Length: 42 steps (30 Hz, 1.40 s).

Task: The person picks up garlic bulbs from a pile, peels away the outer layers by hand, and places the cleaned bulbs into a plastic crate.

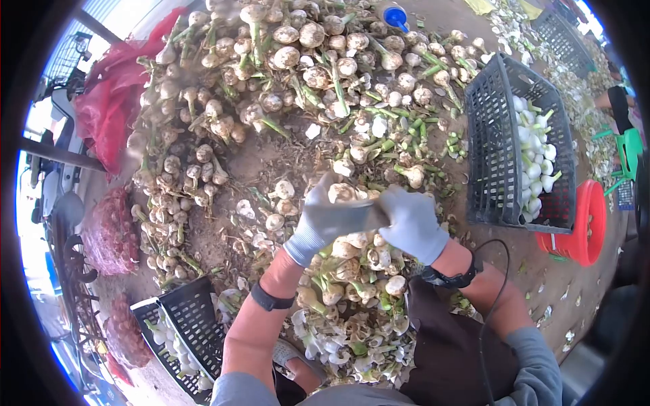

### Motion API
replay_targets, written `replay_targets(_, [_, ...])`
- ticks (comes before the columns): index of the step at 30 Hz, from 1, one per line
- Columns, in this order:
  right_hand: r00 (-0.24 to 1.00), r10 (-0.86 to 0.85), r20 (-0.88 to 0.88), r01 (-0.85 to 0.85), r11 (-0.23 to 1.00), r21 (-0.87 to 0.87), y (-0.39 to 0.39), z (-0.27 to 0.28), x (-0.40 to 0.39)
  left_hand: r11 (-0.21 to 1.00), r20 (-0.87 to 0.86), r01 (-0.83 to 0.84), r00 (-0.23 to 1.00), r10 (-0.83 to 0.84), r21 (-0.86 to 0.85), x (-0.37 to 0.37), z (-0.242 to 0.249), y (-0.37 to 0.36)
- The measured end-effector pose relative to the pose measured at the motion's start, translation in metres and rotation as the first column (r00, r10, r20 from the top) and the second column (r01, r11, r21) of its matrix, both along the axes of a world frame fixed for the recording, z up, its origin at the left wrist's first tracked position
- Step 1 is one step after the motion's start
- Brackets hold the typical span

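My left hand (pixel 319 220), in a pale grey glove, is closed at a garlic bulb (pixel 342 193) that shows beside its fingertips. My right hand (pixel 411 222), gloved the same way, is closed on a knife, whose flat grey blade (pixel 353 217) reaches across toward my left palm. Motion blurs the blade, and the fingers hide the handle. Below my hands lies a heap of dirty garlic bulbs (pixel 349 271) with green stems. Peeled skins (pixel 338 338) and trimmings are piled nearer my body.
A large pile of untrimmed garlic (pixel 298 57) spreads ahead. Cleaned white garlic (pixel 535 159) fills part of a black crate (pixel 484 142) at right, beside a red bucket (pixel 594 223). Another black crate (pixel 196 314) stands at lower left. Red mesh sacks (pixel 112 233) lie left; a green stool (pixel 628 152) stands far right.
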State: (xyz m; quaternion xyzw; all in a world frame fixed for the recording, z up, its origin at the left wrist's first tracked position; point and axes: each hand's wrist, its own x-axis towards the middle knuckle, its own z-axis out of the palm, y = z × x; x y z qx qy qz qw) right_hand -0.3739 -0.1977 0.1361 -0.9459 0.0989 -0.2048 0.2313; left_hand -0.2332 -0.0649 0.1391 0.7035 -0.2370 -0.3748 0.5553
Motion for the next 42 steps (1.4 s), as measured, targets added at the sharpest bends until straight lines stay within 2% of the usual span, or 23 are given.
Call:
replay_targets(3, [1.0,0.022,-0.011,-0.023,0.995,-0.094,0.007,0.004,0.003,0.994,0.029,0.072,0.997,-0.07,-0.078,-0.005,-0.004,-0.008])
replay_targets(8, [0.999,-0.03,-0.022,0.028,0.996,-0.089,0.005,-0.003,0.004,0.993,-0.164,-0.087,0.984,0.072,-0.083,-0.01,0.005,-0.008])
replay_targets(10, [0.922,-0.23,-0.31,0.271,0.958,0.097,-0.015,-0.015,0.012,0.982,0.333,0.186,0.928,-0.166,-0.026,-0.012,0.022,-0.004])
replay_targets(12, [0.866,-0.354,-0.354,0.406,0.91,0.082,-0.048,-0.05,0.002,0.989,0.42,0.121,0.904,-0.077,-0.079,-0.028,0.037,-0.004])
replay_targets(15, [0.854,-0.36,-0.376,0.471,0.842,0.263,-0.041,-0.043,-0.013,0.945,0.185,-0.091,0.971,0.155,-0.313,-0.027,0.012,-0.002])
replay_targets(17, [0.9,-0.295,-0.321,0.408,0.827,0.387,-0.028,-0.036,-0.019,0.999,0.834,-0.001,0.55,0.043,-0.051,-0.016,0.018,-0.002])
replay_targets(20, [0.958,-0.192,-0.212,0.277,0.808,0.521,-0.016,-0.038,-0.029,0.988,0.633,-0.069,0.761,0.142,-0.138,-0.018,0.001,0.002])
replay_targets(22, [0.98,-0.198,0.003,0.152,0.762,0.63,-0.008,-0.035,-0.032,0.959,0.13,-0.158,0.973,0.192,-0.234,-0.027,0.004,0.005])
replay_targets(23, [0.985,-0.171,-0.033,0.143,0.689,0.711,-0.01,-0.041,-0.034,0.877,-0.127,-0.182,0.982,0.139,-0.445,-0.043,0.012,0.002])
replay_targets(24, [0.987,-0.141,-0.073,0.144,0.608,0.781,-0.016,-0.052,-0.039,0.858,0.127,0.105,0.991,-0.047,-0.502,-0.047,0.022,0.012])
replay_targets(25, [0.989,-0.077,-0.126,0.14,0.755,0.641,-0.031,-0.072,-0.051,0.752,-0.458,-0.187,0.873,-0.167,-0.632,-0.061,0.034,0.005])
replay_targets(26, [0.983,-0.033,-0.179,0.115,0.876,0.469,-0.041,-0.088,-0.055,0.795,-0.599,-0.125,0.729,-0.332,-0.593,-0.06,0.054,0.009])
replay_targets(28, [0.934,-0.31,-0.179,0.288,0.353,0.89,-0.033,-0.073,-0.056,0.825,-0.409,0.244,0.775,-0.482,-0.51,-0.035,0.077,0.022])
replay_targets(29, [0.911,-0.311,-0.27,0.377,0.367,0.85,-0.036,-0.07,-0.063,0.623,0.097,0.512,0.812,-0.575,-0.591,-0.011,0.037,0.011])
replay_targets(30, [0.88,-0.319,-0.352,0.459,0.383,0.801,-0.043,-0.072,-0.067,0.811,0.031,0.454,0.878,-0.477,-0.37,0.006,0.023,0.019])
replay_targets(31, [0.884,-0.31,-0.35,0.453,0.384,0.805,-0.048,-0.08,-0.069,0.936,0.197,0.351,0.916,-0.35,0.032,0.041,0.004,0.036])
replay_targets(32, [0.901,-0.325,-0.288,0.407,0.395,0.824,-0.053,-0.088,-0.07,0.924,0.316,-0.005,0.94,-0.126,0.383,0.073,-0.018,0.048])
replay_targets(33, [0.911,-0.344,-0.228,0.364,0.406,0.838,-0.056,-0.093,-0.069,0.738,0.497,-0.28,0.864,-0.085,0.614,0.127,-0.076,0.077])
replay_targets(34, [0.909,-0.348,-0.229,0.366,0.406,0.837,-0.056,-0.091,-0.064,0.411,0.633,-0.581,0.774,0.011,0.703,0.144,-0.046,0.078])
replay_targets(35, [0.886,-0.35,-0.305,0.434,0.394,0.81,-0.055,-0.085,-0.059,0.236,0.722,-0.711,0.69,0.053,0.662,0.196,-0.097,0.116])
replay_targets(36, [0.857,-0.353,-0.377,0.5,0.385,0.776,-0.055,-0.08,-0.054,0.193,0.671,-0.688,0.725,0.151,0.7,0.211,-0.087,0.134])
replay_targets(38, [0.87,-0.345,-0.352,0.471,0.371,0.8,-0.052,-0.078,-0.049,0.222,0.642,-0.622,0.767,-0.02,0.751,0.235,-0.106,0.172])
replay_targets(42, [0.869,-0.338,-0.361,0.468,0.325,0.822,-0.047,-0.069,-0.037,0.293,0.684,-0.642,0.727,-0.062,0.708,0.241,-0.115,0.179])
